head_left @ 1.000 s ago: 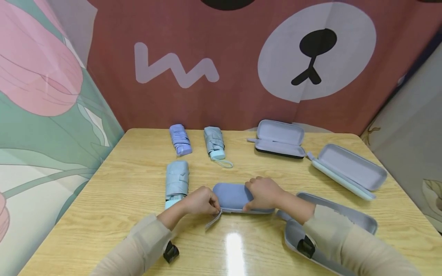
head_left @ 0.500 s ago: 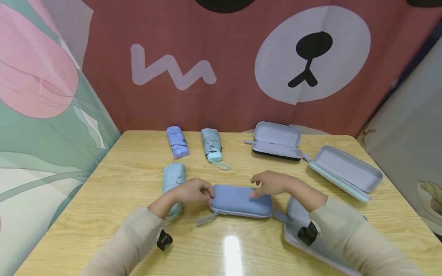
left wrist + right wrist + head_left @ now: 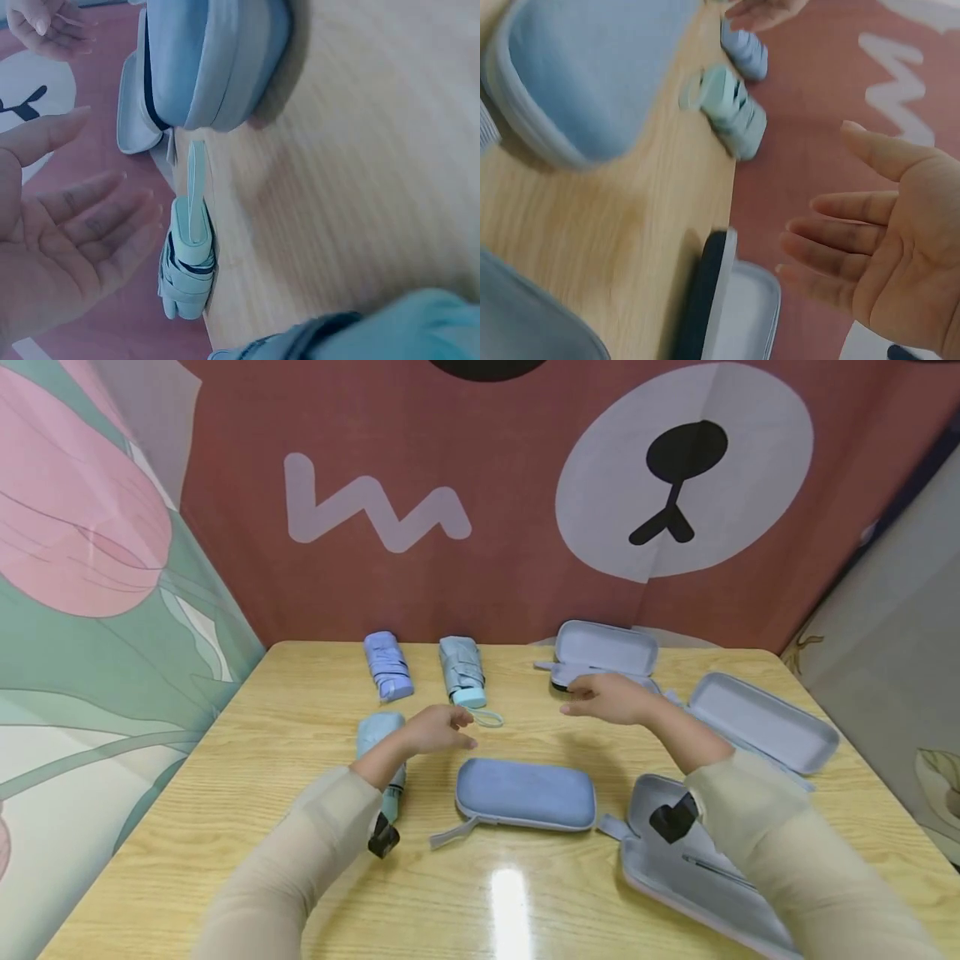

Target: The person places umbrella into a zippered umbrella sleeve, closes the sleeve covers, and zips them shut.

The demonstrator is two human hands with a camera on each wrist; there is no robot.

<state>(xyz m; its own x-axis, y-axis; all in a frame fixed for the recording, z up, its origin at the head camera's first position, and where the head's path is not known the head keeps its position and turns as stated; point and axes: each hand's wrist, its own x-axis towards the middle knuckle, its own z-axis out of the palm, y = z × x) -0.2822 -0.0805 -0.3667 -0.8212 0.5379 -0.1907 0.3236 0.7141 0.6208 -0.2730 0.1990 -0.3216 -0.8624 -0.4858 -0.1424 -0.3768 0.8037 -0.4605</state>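
Observation:
A closed blue zip case (image 3: 525, 793) lies on the table between my arms, its grey pull tab at the left end. My left hand (image 3: 433, 732) hovers above and left of the case, fingers relaxed and holding nothing. Under that arm is a light blue folded umbrella (image 3: 379, 728), partly hidden. My right hand (image 3: 611, 698) is raised beyond the case's right end, in front of the open grey-lined case (image 3: 607, 648) at the back. In the right wrist view the right hand's fingers (image 3: 840, 234) are spread with nothing between them.
A purple-blue folded umbrella (image 3: 388, 667) and a grey-blue one (image 3: 462, 667) with a wrist loop lie at the back left. An open case (image 3: 765, 720) sits at the right. Another open case (image 3: 678, 881) lies front right, partly under the right forearm.
Both hands have let go of the blue case and lifted away toward the back of the table. The case stays closed, with its pull tab lying loose at the left.

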